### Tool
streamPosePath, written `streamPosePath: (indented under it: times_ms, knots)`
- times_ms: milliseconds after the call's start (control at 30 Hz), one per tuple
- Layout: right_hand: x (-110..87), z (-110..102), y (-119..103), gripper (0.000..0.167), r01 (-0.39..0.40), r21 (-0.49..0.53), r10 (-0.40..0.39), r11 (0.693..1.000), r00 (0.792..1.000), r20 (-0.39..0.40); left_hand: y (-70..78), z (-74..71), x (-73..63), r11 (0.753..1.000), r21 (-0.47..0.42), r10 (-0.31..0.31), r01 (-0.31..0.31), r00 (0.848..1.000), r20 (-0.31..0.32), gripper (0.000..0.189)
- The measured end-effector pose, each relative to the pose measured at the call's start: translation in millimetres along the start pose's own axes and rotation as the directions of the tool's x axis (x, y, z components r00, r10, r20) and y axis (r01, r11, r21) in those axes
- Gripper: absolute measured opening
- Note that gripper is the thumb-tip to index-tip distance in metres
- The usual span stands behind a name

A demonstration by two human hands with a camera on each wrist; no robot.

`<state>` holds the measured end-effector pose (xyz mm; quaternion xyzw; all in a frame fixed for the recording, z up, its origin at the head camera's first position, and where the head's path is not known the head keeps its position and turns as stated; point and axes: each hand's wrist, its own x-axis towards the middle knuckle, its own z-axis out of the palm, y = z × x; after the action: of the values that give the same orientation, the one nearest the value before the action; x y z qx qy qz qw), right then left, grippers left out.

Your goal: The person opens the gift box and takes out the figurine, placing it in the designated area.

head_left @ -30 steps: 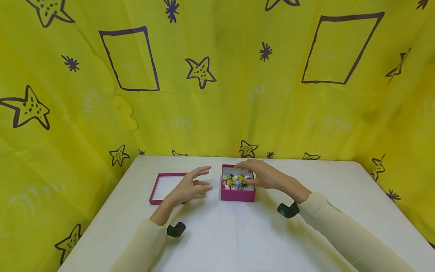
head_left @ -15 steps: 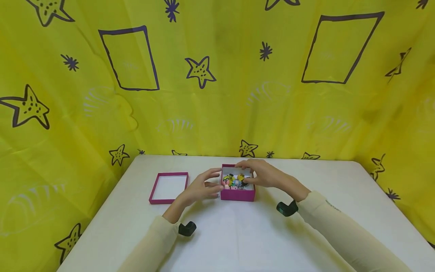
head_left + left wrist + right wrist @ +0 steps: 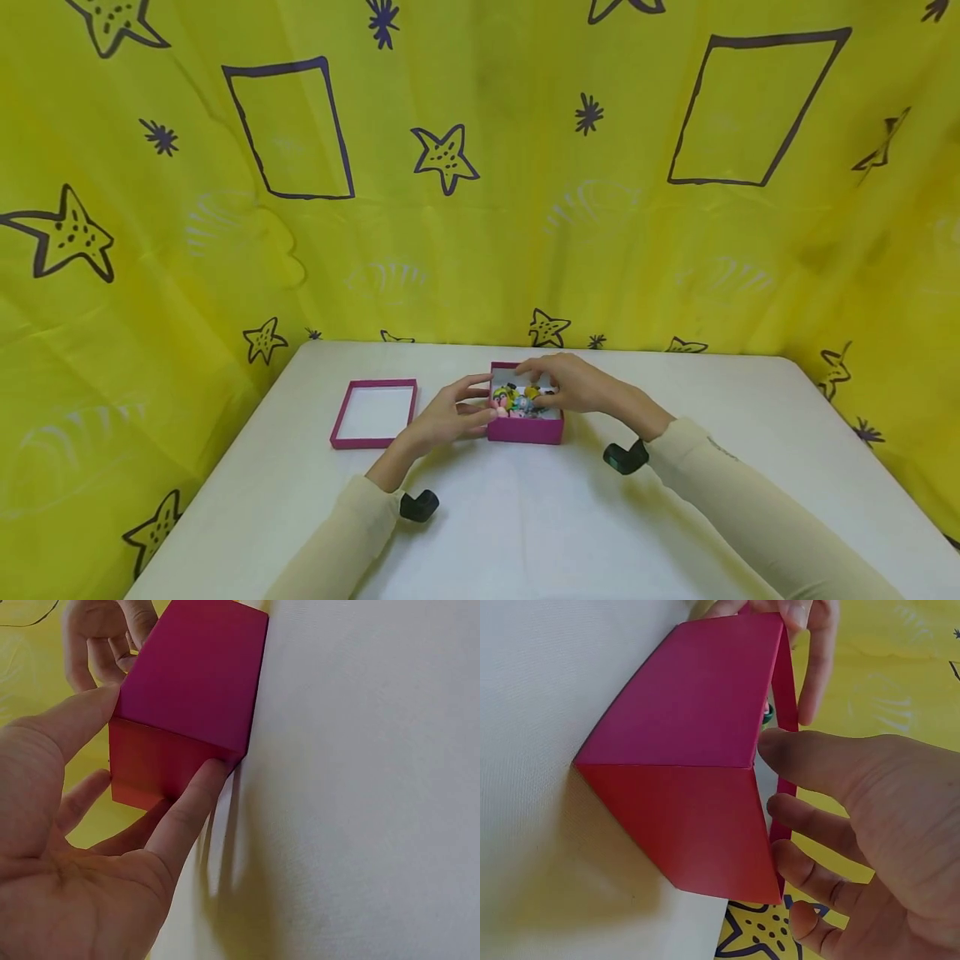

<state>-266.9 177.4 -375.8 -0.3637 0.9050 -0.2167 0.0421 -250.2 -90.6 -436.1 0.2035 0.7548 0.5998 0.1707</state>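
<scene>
my left hand (image 3: 444, 417) over there, loose, touching the pink box (image 3: 525, 431), my right hand (image 3: 579, 383), loose too, at its edge, bright little things (image 3: 519, 403) inside, pink lid (image 3: 375, 412) nearby

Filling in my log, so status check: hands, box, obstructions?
Left hand touching box on left. Right hand over its right rim. Box open, small colourful items inside. Lid apart, seemingly not blocking.
</scene>
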Motion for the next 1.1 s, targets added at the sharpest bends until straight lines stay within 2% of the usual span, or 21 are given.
streamPosePath:
  times_ms: [500, 733, 900, 1100]
  knots:
    - [15.0, 4, -4, 0.039, -0.033, -0.049, 0.039, 0.998, 0.991, 0.125, 5.3, 1.0, -0.6, 0.999, -0.048, -0.007, 0.007, 1.000, 0.009, 0.070]
    - [18.5, 10, -4, 0.033, -0.024, -0.098, 0.035, 0.995, 0.992, 0.120, 3.7, 1.7, -1.7, 1.000, -0.019, 0.000, 0.000, 1.000, -0.009, 0.071]
    - [19.7, 13, -5, 0.031, -0.026, -0.129, 0.041, 0.991, 0.993, 0.111, 1.8, 1.7, -1.5, 1.000, -0.029, -0.011, 0.011, 1.000, -0.007, 0.071]
    - [22.0, 15, -6, 0.030, -0.039, -0.134, 0.054, 0.990, 0.993, 0.106, -0.6, 1.0, -1.1, 1.000, -0.021, -0.010, 0.010, 1.000, -0.007, 0.071]
